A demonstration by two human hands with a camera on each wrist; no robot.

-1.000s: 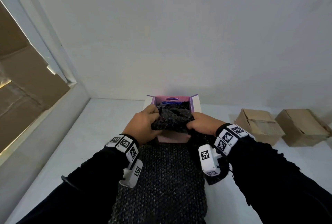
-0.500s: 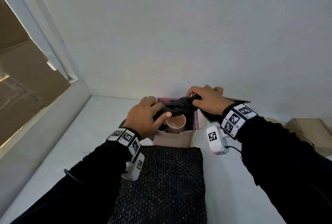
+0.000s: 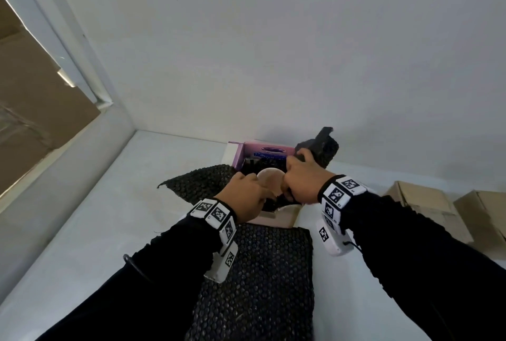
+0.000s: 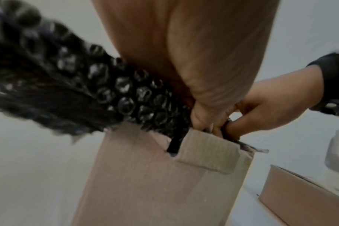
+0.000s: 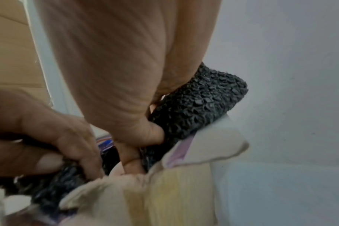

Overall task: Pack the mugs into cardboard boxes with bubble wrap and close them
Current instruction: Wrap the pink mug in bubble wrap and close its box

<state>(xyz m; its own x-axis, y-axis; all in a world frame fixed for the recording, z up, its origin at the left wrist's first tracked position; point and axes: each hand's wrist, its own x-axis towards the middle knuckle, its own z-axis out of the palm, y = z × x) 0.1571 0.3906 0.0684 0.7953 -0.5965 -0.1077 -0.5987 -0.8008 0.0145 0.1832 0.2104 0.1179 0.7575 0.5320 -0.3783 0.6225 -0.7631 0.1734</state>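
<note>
A small cardboard box (image 3: 276, 219) with a pink inside stands open on the white surface. A pale mug (image 3: 269, 176) sits in it, rim up, on black bubble wrap (image 3: 197, 184) that spills out to the left and stands up on the right. My left hand (image 3: 246, 195) grips the wrap at the box's near left corner. My right hand (image 3: 304, 179) holds the right part of the wrap (image 5: 199, 104), thumb against it and fingers inside the box. In the left wrist view my left fingers (image 4: 203, 119) reach down behind the box wall (image 4: 155, 183).
A flat sheet of black bubble wrap (image 3: 260, 272) lies in front of the box, under my forearms. Two closed cardboard boxes (image 3: 421, 204) stand to the right. A white wall runs close behind the box; a window ledge (image 3: 68, 190) lies to the left.
The wrap bunched over the box's mouth has been pulled apart to the left and right, uncovering the mug. Both hands have dropped lower to the box's rim.
</note>
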